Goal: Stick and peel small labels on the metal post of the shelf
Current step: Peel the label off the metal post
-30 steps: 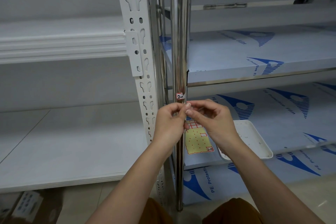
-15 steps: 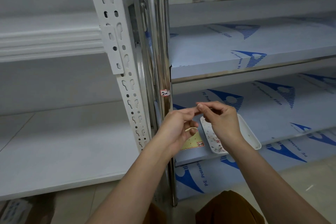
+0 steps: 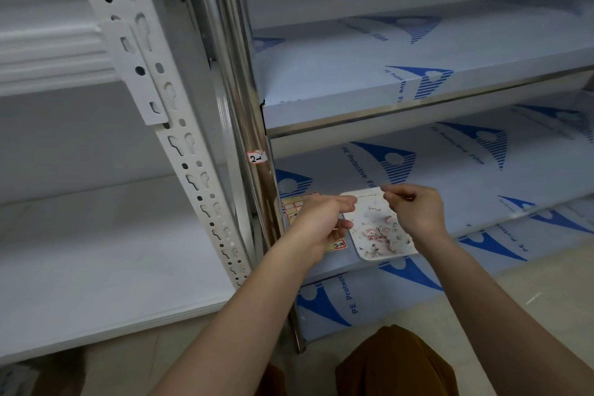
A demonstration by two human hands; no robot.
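Above the hands one small label [image 3: 257,158] sticks on the metal post [image 3: 238,99], while below them the tray [image 3: 382,254] holds many peeled bits, the left hand [image 3: 321,222] curls loosely and the right hand [image 3: 414,212] pinches something tiny, so more labels seem left.

White slotted upright [image 3: 167,125] with keyhole cutouts on the left, carrying white shelf boards [image 3: 96,254]. Grey wall [image 3: 80,138] behind them. Right side: shelves [image 3: 353,74] wrapped in pale blue film printed "PE Protective Film" with blue triangle logos, several tiers. Beige tile floor [image 3: 530,292] at bottom right. Lighting soft, even, no hard shadows.
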